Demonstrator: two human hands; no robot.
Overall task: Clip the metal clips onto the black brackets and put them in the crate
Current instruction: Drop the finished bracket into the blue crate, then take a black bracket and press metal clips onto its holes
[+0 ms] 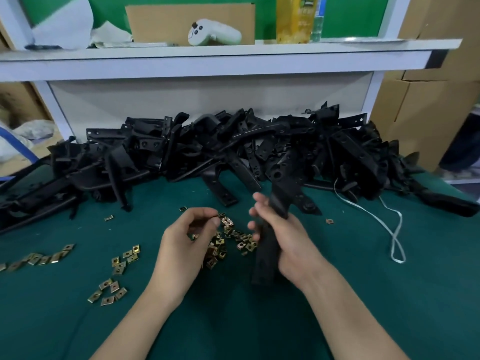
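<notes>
Fingers (205, 213) of our left hand (185, 237) curled, pinching one metal clip (221, 215) just above clip heap (223, 245). Our right hand (285, 237) wraps black bracket (266, 258), held tilted just beside heap, over green mat (78, 320). Loose clips (114, 289) scattered left. Bracket pile (233, 146) behind. White cord (389, 224) right. Controller (215, 32) on shelf (233, 58) above.

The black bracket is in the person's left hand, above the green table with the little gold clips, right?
Not quite. The head view shows the black bracket gripped by the right hand, not the left. The left hand pinches one gold clip. The rest holds: it is above the green table with the little gold clips.
</notes>
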